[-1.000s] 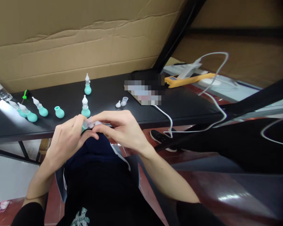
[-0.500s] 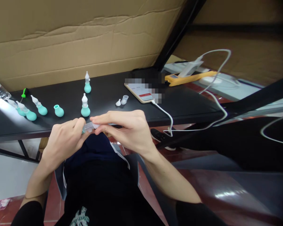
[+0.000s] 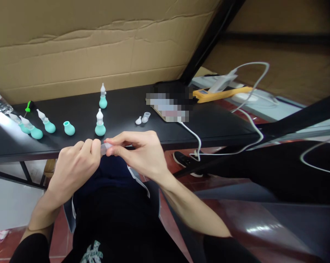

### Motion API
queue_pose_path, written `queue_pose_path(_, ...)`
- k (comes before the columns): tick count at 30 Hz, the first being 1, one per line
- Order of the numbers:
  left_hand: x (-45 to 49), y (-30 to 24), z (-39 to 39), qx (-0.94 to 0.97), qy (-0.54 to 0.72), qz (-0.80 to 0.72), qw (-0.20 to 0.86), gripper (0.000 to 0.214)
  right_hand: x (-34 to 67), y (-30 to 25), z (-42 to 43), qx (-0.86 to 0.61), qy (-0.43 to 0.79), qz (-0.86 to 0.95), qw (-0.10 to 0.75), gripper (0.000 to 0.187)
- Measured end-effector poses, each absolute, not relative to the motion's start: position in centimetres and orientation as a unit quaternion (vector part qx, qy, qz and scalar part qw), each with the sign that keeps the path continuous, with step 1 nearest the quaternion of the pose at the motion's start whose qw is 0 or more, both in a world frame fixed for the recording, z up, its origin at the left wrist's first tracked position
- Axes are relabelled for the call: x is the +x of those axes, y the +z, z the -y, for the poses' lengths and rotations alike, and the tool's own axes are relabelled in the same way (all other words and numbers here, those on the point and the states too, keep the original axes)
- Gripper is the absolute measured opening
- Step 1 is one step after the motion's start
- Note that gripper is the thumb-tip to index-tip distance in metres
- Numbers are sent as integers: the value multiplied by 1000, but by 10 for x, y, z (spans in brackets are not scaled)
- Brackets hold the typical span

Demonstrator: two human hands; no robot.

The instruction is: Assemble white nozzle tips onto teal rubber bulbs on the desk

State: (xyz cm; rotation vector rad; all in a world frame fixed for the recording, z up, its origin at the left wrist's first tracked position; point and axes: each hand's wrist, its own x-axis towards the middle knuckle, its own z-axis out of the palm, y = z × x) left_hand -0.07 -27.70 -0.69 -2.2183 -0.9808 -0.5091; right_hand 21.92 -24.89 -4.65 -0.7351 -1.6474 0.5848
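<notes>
My left hand is closed round a nasal aspirator, most of which it hides; only a clear and whitish part shows between my hands. With thumb and fingers, my right hand pinches the whitish end. Behind my hands, an aspirator with a teal bulb stands upright on the black table, and a second upright one is farther back. An open teal bulb is to the left. Several assembled aspirators lie beyond it. On the right are a white tip and a clear cup-shaped piece.
A phone, partly blurred, lies on the table with a white cable. At the left are a green-handled tool and a plastic bottle. Cardboard stands behind. Another person's leg and shoe show at right.
My left fingers now wrap farther over the aspirator, and its teal part no longer shows. My right hand has shifted slightly left and keeps its pinch on the whitish end.
</notes>
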Motion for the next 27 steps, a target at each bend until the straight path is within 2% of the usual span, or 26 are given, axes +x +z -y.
queue_pose_path(6, -5, -9, 269, -866, -153, 376, 293, 39, 221, -50, 243, -236, 148, 767, 578, 14)
queue_pose_path(9, -8, -10, 260, -887, -178, 348, 248, 39, 228, -45, 247, -220, 142, 779, 570, 9)
queue_pose_path(12, -14, -12, 248, -890, -241, 333, 194, 42, 241, -36, 248, -236, 161, 794, 537, 21)
queue_pose_path(15, -21, -14, 236, -874, -291, 361, 147, 36, 258, -35, 234, -300, 129, 770, 548, 36)
queue_pose_path(18, -27, -15, 224, -851, -345, 383, 99, 23, 281, -47, 200, -425, 33, 706, 566, 32)
queue_pose_path(21, -31, -17, 215, -817, -400, 410, 74, 17, 301, -67, 164, -532, -49, 681, 500, 27)
queue_pose_path(24, -33, -20, 208, -786, -408, 454, 100, 19, 313, -83, 143, -591, -42, 690, 416, 27)
queue_pose_path(27, -33, -22, 203, -775, -418, 464, 98, 17, 318, -86, 140, -615, -22, 686, 389, 28)
